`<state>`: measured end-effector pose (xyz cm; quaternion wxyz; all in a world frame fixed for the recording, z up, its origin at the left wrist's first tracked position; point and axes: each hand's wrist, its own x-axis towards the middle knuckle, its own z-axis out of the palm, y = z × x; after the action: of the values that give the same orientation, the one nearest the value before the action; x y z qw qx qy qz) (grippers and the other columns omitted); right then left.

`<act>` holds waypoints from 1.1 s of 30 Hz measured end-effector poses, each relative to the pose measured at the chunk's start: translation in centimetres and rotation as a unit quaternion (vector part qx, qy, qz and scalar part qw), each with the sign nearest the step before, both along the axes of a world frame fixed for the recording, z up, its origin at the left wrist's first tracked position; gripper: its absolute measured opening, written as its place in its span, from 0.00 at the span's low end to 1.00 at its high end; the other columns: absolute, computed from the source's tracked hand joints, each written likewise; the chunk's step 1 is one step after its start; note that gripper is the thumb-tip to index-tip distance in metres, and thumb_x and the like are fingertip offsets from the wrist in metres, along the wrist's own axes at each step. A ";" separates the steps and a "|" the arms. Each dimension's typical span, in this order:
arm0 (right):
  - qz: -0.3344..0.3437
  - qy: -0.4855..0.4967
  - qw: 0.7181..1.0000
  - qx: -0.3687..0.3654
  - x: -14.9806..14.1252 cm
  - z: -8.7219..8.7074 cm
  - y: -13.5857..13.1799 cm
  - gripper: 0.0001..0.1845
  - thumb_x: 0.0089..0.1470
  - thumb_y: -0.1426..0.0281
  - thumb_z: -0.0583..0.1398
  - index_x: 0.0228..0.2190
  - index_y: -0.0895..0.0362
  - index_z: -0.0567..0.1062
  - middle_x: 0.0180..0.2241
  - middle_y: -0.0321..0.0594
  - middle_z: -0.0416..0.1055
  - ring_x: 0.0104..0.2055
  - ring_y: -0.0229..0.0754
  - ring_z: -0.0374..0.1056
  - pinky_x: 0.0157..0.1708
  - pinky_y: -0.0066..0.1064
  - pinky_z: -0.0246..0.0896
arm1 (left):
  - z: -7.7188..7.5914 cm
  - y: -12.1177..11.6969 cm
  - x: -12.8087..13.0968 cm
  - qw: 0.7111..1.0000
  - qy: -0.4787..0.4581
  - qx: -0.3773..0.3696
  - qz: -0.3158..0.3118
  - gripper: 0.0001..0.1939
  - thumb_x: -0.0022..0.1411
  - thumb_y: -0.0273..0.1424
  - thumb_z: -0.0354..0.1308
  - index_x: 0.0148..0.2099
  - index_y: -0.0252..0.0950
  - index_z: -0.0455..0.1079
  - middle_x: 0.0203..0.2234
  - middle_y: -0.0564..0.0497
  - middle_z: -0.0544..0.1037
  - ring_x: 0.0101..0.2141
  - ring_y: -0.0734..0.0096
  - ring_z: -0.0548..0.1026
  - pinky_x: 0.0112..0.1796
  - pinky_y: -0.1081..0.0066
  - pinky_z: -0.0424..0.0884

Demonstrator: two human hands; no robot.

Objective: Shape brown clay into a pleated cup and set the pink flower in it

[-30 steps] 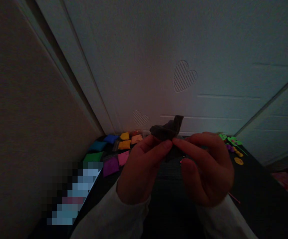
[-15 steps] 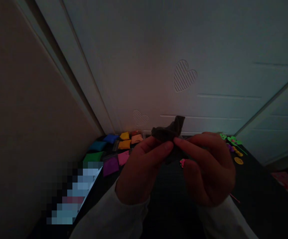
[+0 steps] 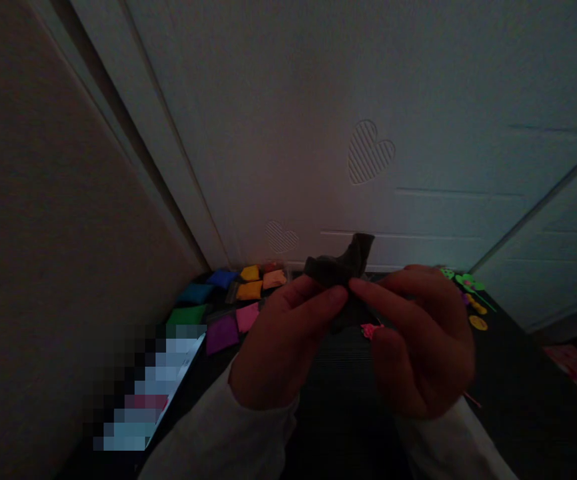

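Observation:
My left hand (image 3: 281,347) is closed, pinching a small dark crumpled packet (image 3: 336,267) between the thumb and fingers. The packet's far right corner sticks up like a flap; what is inside cannot be made out. Beside it, my right hand (image 3: 423,340) presses the tip of its index finger against the packet's near right side. Its thumb stands apart from that finger, lower down, and the other fingers are curled. Just past the right thumb, a small pink shaped piece (image 3: 370,331) lies on the black table (image 3: 343,413), partly hidden.
Coloured packets, including a purple one (image 3: 222,333), a green one (image 3: 187,315) and an orange one (image 3: 249,290), lie at the back left. A blurred-out lit screen (image 3: 156,387) is at the left. A green flower (image 3: 470,283) and a yellow disc (image 3: 478,323) lie at the right. Behind stands a white panel (image 3: 288,133).
The dark packet has tilted slightly and its raised corner has shifted a little right. My right hand has moved slightly right and down, showing more of the pink piece.

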<state>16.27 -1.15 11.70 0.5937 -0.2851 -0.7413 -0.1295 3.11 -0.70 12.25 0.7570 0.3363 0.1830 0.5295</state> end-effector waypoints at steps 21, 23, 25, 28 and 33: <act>0.084 0.140 0.986 -0.032 0.3 0.1 0.5 0.21 0.40 0.81 0.64 0.38 0.56 0.71 0.32 0.37 0.68 0.36 0.39 0.65 0.33 0.34 0.62 | 0.0 0.1 -0.1 0.996 0.061 0.026 0.056 0.06 0.49 0.29 0.65 0.32 0.36 0.77 0.28 0.54 0.80 0.33 0.74 0.75 0.38 0.75 0.68; 0.085 0.132 0.986 -0.054 0.3 0.1 0.1 0.15 0.45 0.79 0.61 0.37 0.55 0.72 0.31 0.38 0.68 0.36 0.40 0.65 0.33 0.35 0.62 | 0.1 -0.1 -0.1 0.999 0.029 0.024 0.033 0.08 0.50 0.31 0.64 0.35 0.37 0.77 0.30 0.54 0.80 0.34 0.74 0.75 0.38 0.76 0.68; 0.078 0.089 0.991 -0.056 0.4 0.2 -0.2 0.12 0.49 0.76 0.58 0.37 0.56 0.73 0.31 0.38 0.67 0.36 0.40 0.64 0.32 0.35 0.61 | 0.2 -0.1 -0.2 1.000 0.002 0.028 0.004 0.07 0.52 0.32 0.63 0.35 0.38 0.77 0.30 0.55 0.80 0.33 0.75 0.75 0.37 0.76 0.69; 0.061 0.009 0.997 -0.036 0.5 0.4 -0.5 0.13 0.51 0.70 0.56 0.39 0.57 0.74 0.30 0.39 0.64 0.33 0.39 0.62 0.31 0.37 0.59 | 0.4 -0.2 -0.2 0.999 -0.016 0.029 -0.031 0.05 0.54 0.31 0.61 0.32 0.37 0.77 0.25 0.55 0.80 0.31 0.75 0.76 0.34 0.76 0.69; 0.033 -0.029 0.999 0.001 0.4 0.4 -0.1 0.15 0.50 0.66 0.57 0.39 0.59 0.74 0.32 0.40 0.65 0.33 0.40 0.61 0.33 0.39 0.57 | 0.8 -0.4 -0.1 0.999 -0.029 0.019 -0.035 0.05 0.56 0.29 0.60 0.32 0.36 0.77 0.29 0.55 0.81 0.31 0.79 0.76 0.35 0.80 0.68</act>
<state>16.69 -1.27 12.08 0.5758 -0.2561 -0.7674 -0.1184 2.98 -1.08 13.00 0.7738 0.3414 0.1389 0.5152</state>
